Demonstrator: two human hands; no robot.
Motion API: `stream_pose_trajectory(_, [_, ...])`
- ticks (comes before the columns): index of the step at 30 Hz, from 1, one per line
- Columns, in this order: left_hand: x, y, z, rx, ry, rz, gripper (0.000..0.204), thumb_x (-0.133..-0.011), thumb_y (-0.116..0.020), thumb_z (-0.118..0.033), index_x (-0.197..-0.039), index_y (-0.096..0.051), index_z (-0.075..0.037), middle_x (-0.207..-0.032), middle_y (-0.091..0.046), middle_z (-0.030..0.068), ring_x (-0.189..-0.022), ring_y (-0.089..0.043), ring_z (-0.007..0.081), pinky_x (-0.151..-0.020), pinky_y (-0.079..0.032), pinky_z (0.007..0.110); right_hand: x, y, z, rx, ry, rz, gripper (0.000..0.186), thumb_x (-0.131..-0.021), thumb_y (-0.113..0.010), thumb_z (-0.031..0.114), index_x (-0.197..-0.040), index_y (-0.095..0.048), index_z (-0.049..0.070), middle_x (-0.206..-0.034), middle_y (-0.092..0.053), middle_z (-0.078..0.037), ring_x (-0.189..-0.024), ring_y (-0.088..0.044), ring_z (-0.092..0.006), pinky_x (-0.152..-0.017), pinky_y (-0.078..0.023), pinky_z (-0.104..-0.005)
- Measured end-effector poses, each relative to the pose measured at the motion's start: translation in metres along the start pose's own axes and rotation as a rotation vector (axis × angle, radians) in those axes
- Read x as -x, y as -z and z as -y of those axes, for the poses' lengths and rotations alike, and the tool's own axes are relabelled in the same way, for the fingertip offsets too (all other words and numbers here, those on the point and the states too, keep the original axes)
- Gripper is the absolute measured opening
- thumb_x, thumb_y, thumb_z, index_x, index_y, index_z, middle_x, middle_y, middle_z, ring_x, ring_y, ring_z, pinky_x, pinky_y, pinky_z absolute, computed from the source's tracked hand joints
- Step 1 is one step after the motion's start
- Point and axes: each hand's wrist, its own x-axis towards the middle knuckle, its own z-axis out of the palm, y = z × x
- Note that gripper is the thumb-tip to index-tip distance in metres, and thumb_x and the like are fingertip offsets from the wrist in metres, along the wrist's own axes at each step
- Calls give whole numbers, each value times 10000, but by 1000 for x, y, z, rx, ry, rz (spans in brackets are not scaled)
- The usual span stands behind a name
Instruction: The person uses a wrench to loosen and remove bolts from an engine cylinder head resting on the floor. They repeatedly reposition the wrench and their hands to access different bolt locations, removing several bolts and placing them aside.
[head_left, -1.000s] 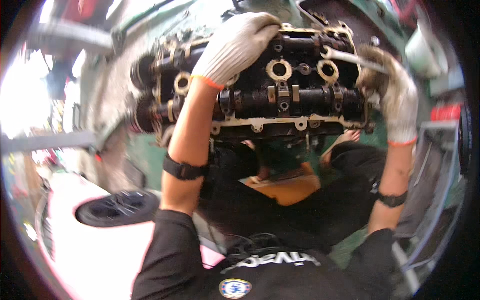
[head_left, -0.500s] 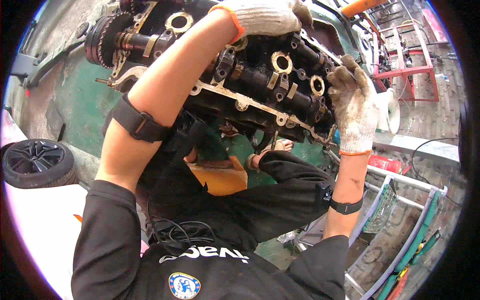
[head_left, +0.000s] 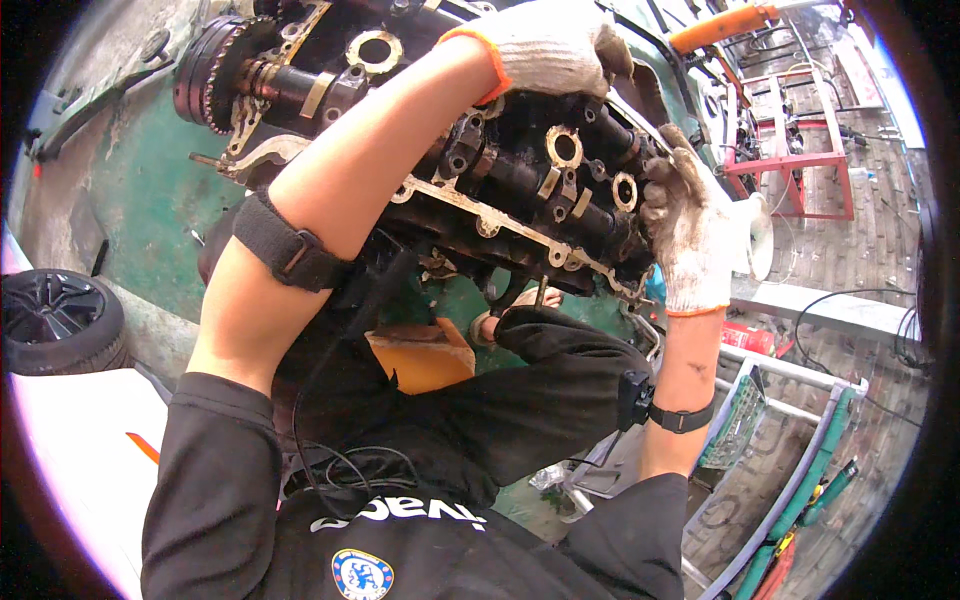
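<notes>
A dark, oily engine cylinder head [head_left: 500,165] lies before me, with a camshaft [head_left: 300,92], a toothed round wheel [head_left: 222,75] at its left end and pale rings around its round openings. My left hand [head_left: 560,50], in a white knitted glove, reaches across its far side. Its fingers are closed, and what they grip is hidden. My right hand [head_left: 692,225], in a soiled white glove, is at the right end with fingers curled inward. A slim, light metal strip [head_left: 632,118] runs between the hands; whether it is a tool or the head's edge is unclear.
Below the head are my legs and an orange-yellow block [head_left: 420,360]. A wheel with a tyre [head_left: 62,320] lies at left. At right stand a red metal frame [head_left: 790,165], a red cylinder [head_left: 748,338] and a tubular frame with green wrapping [head_left: 815,450]. An orange bar [head_left: 725,28] is behind.
The whole view has shifted, with the cylinder head and both hands sitting slightly lower in it. Both hands keep nearly the same places on the head.
</notes>
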Motion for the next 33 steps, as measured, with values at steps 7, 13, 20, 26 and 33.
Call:
stream_pose_trajectory(7, [-3,-22,17,-145,-141,-213,283,-855,-720,-173,-1092,-775,-28,-1004,-778,158,-920,-744,264,-901,-554,347,-7,1,-1,-36,25,-180,261,-985,-648,89,-1227,-642,-7,-882,-670,-69,-642,-572,-125,-533,-427,-235])
stream_pose_trajectory(13, [-6,-23,22,-174,-138,-247,275,-842,-689,-152,-1071,-781,-31,-985,-776,161,-932,-742,282,-897,-553,363,-27,21,4,15,-7,-178,130,-964,-690,75,-1069,-667,3,-892,-686,-67,-650,-607,-131,-511,-462,-228])
stream_pose_trajectory(20, [-9,-24,15,-174,-123,-271,371,-856,-586,-95,-1186,-715,16,-1061,-751,219,-1004,-723,342,-929,-543,394,-49,36,21,212,-102,-157,158,-985,-677,130,-1100,-666,22,-863,-659,-43,-589,-551,-86,-454,-413,-215])
stream_pose_trajectory(26, [15,-18,6,-295,-86,-394,397,-887,-560,-126,-1243,-687,-6,-1105,-725,251,-1039,-703,389,-945,-537,429,-61,34,36,385,-209,-137,201,-1020,-613,174,-1146,-663,26,-801,-593,-5,-445,-393,-19,-358,-275,-189])
stream_pose_trajectory(33, [51,2,8,-739,66,-381,229,-947,-515,-201,-1000,-687,-60,-949,-724,200,-918,-723,365,-808,-564,468,-101,21,48,468,-315,-117,176,-1033,-589,187,-1099,-653,37,-767,-613,-6,-431,-405,-17,-309,-283,-161])
